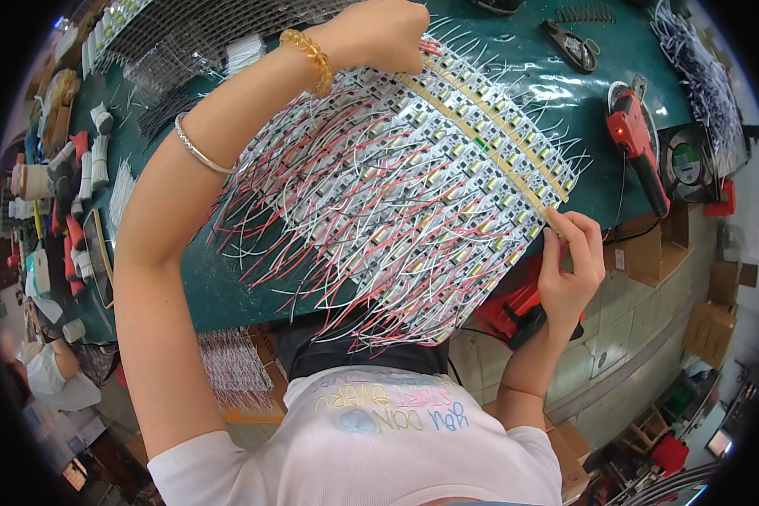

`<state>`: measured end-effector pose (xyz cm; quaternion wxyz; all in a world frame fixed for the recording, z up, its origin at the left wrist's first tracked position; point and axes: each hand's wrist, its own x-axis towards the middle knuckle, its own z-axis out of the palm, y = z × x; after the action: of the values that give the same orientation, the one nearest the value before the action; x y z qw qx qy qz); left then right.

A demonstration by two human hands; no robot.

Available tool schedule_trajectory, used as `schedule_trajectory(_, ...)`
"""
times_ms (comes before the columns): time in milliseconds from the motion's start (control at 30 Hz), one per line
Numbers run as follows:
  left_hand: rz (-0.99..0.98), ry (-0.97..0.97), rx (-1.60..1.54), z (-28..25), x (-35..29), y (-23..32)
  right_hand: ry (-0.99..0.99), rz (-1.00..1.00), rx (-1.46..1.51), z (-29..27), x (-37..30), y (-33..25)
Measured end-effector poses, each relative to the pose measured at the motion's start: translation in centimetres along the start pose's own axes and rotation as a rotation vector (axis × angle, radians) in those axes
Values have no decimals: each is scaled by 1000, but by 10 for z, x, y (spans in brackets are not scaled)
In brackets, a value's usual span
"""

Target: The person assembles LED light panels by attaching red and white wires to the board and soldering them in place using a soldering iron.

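Observation:
A broad sheet of LED module boards [472, 181] lies aslant on the green table, bristling with red, white and black wires. Two tan tape strips [457, 123] run across it, roughly parallel. At the sheet's near right edge, my right hand [572, 261] pinches the lower end of one strip between thumb and fingers. My left hand [379, 38], below a yellow bead bracelet, is curled closed over the far corner by the other strip ends. Whatever its fingers hold there is hidden. A small green mark shows on the tape between my hands.
On the green table [557, 101], a red glue gun [638, 143] with a lit light stands at the right, near a tape roll [687, 160]. Scissors [572, 44] lie at the back. Another red tool [514, 308] is beside my right wrist. Wire bundles [99, 160] line the left.

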<state>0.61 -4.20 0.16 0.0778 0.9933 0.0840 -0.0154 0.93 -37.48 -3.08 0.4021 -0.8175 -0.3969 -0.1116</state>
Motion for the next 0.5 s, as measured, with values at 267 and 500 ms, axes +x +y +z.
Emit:
schedule_trajectory(267, 24, 259, -290, 10, -31, -6, 10, 16, 0, -1, -1, 3)
schedule_trajectory(500, -12, 394, -686, 30, -52, -20, 52, 102, -37, 1, -1, -3)
